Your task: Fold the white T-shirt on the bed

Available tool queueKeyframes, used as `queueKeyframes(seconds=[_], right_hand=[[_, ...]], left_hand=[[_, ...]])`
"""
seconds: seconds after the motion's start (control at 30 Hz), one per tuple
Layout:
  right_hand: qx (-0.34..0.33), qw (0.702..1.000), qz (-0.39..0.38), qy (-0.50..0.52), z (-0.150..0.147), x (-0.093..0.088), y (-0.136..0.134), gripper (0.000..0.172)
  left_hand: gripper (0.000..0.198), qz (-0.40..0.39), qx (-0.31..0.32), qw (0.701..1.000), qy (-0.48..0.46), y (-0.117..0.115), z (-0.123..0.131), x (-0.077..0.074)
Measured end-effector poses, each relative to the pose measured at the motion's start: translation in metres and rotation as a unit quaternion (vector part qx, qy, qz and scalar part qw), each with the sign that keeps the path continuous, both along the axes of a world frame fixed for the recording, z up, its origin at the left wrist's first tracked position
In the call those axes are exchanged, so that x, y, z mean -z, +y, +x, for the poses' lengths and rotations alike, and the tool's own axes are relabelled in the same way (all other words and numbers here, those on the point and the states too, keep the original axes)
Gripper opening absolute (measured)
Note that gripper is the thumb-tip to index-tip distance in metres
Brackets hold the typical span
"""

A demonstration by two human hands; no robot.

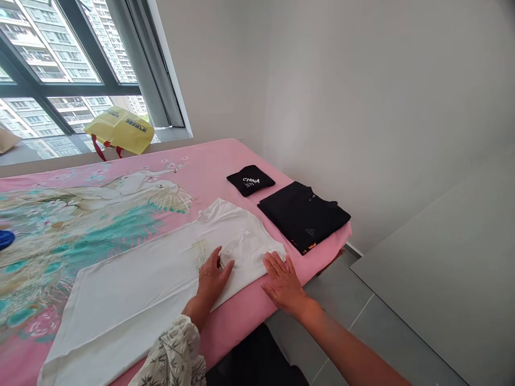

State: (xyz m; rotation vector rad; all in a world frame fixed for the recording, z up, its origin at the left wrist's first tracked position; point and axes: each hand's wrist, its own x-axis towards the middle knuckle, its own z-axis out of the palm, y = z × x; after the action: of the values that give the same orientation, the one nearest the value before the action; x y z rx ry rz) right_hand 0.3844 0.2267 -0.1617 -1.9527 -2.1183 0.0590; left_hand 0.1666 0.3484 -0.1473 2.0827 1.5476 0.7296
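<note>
A white T-shirt (140, 292) lies lengthwise along the bed's near side, a lengthwise crease in its lower part. Its neck end points away from me, and a small faded print (200, 253) shows on it. My left hand (212, 277) rests on the shirt beside that print, thumb and fingers apart and slightly curled, with nothing visibly held. Palm down, my right hand (284, 281) lies at the sleeve end by the bed edge. Its fingers are stretched out, their tips on the white cloth.
Folded black T-shirt (303, 214) and smaller folded black garment (250, 180) lie beyond on the pink bedspread (217, 155). A yellow bag (120, 130) sits on the windowsill. Something blue (6, 239) shows at the left edge. A grey panel (450, 257) stands right of the bed.
</note>
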Motion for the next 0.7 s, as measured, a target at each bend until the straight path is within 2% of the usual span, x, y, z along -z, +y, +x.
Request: queueKeyframes(seconds=[0.03, 0.1, 0.2, 0.3, 0.37, 0.4, 0.47, 0.53, 0.6, 0.7], right_hand=[[-0.019, 1.0, -0.007, 0.0, -0.002, -0.003, 0.001, 0.065], [-0.007, 1.0, -0.018, 0.006, -0.007, -0.01, 0.003, 0.062], [0.039, 0.999, 0.009, 0.033, -0.015, -0.021, 0.012, 0.044], [-0.013, 0.996, 0.06, 0.062, -0.025, -0.03, 0.026, 0.037], [-0.054, 0.994, 0.069, 0.059, -0.03, -0.028, 0.035, 0.037], [-0.055, 0.995, 0.062, 0.053, -0.032, -0.025, 0.039, 0.037], [-0.021, 0.998, 0.044, 0.046, -0.032, -0.017, 0.046, 0.039], [0.017, 0.997, 0.043, 0.056, -0.029, -0.012, 0.052, 0.034], [0.028, 0.994, 0.067, 0.079, -0.025, -0.013, 0.06, 0.028], [0.051, 0.99, 0.092, 0.091, -0.02, -0.023, 0.077, 0.024]], left_hand=[[0.063, 0.002, 0.009, 1.0, 0.005, -0.001, -0.003, 0.0], [0.064, 0.004, 0.016, 0.999, 0.032, -0.002, -0.009, 0.0], [0.045, -0.004, 0.009, 0.997, 0.083, -0.003, -0.014, 0.0], [0.031, 0.003, 0.014, 0.995, 0.098, -0.003, -0.014, 0.001], [0.029, 0.015, 0.013, 0.995, 0.098, -0.004, -0.014, 0.003], [0.03, 0.022, 0.012, 0.995, 0.097, -0.005, -0.014, 0.005], [0.032, 0.039, 0.005, 0.995, 0.089, -0.009, -0.015, 0.009], [0.033, 0.091, 0.003, 0.994, 0.064, -0.013, -0.018, 0.012], [0.027, 0.166, 0.037, 0.984, 0.042, -0.019, -0.021, 0.013], [0.018, 0.23, 0.147, 0.96, 0.057, -0.027, -0.021, 0.009]])
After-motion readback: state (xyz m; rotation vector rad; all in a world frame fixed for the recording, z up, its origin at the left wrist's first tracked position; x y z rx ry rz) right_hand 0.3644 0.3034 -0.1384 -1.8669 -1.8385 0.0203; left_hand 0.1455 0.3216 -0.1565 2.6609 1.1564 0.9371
